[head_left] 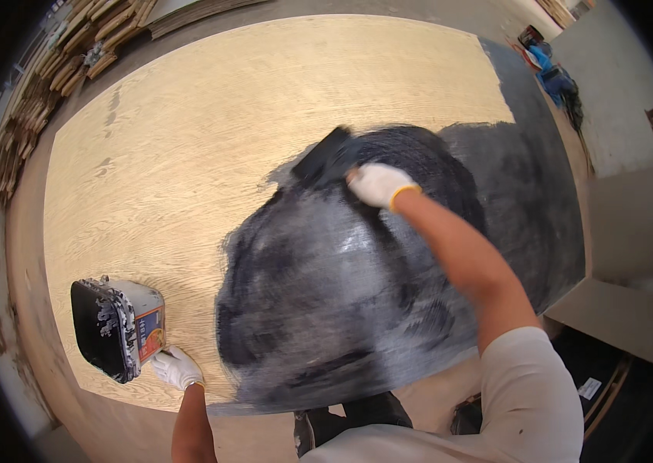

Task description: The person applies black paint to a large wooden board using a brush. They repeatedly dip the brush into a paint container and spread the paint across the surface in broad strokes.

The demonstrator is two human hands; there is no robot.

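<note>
The right hand [379, 184], in a white glove, has its fingers wrapped around a wide black brush [325, 157] spreading wet black paint [326, 285] across a large plywood sheet [187, 154] lying flat. Best done with long overlapping strokes along the grain, working out from the wet edge. The left hand [177, 367] rests its curled fingers against the paint can [118, 328] at the sheet's near-left edge; whether they grip it I cannot tell. The can is rectangular, paint-spattered, with 1 dark open mouth

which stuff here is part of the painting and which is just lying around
In use: right hand with the wide brush; plywood sheet, part-coated black; square paint can, left hand at its base.
Lying about: stacked wood strips; blue heap; cardboard.
</note>
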